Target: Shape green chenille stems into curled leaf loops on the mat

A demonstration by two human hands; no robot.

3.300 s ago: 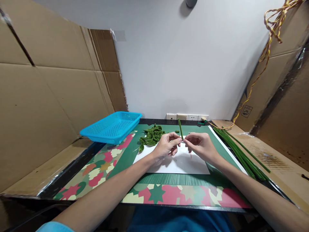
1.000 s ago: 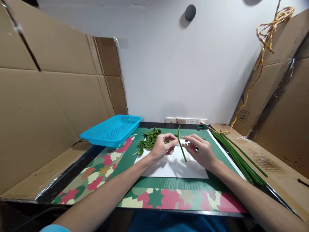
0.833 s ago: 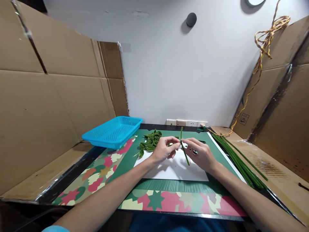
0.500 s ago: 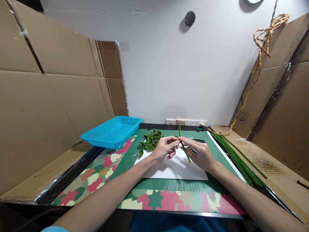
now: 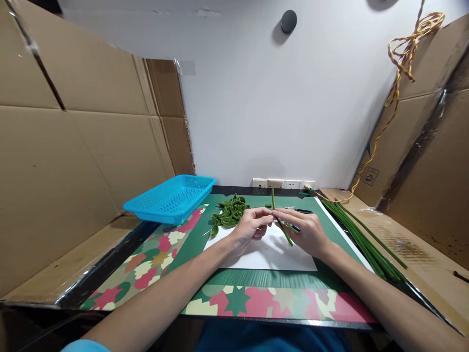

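Both hands meet over a white sheet (image 5: 264,256) on the green mat. My left hand (image 5: 249,227) pinches a thin green stem (image 5: 273,199) with thumb and forefinger. My right hand (image 5: 306,231) is closed round the same stem just to the right, and the stem's lower end pokes out beneath its fingers. The stem's upper end stands up past the fingertips, tilted slightly left. A heap of curled green pieces (image 5: 229,213) lies just left of my left hand.
A blue perforated basket (image 5: 170,198) sits at the back left. A bundle of long green stems (image 5: 362,239) lies along the right edge of the mat. A dark pen-like tool (image 5: 302,211) rests behind my right hand. Cardboard walls stand on both sides.
The stem has slid down through my fingers, so more of it sticks out below my right hand. My right hand has closed tighter on it. The camera view shifted slightly.
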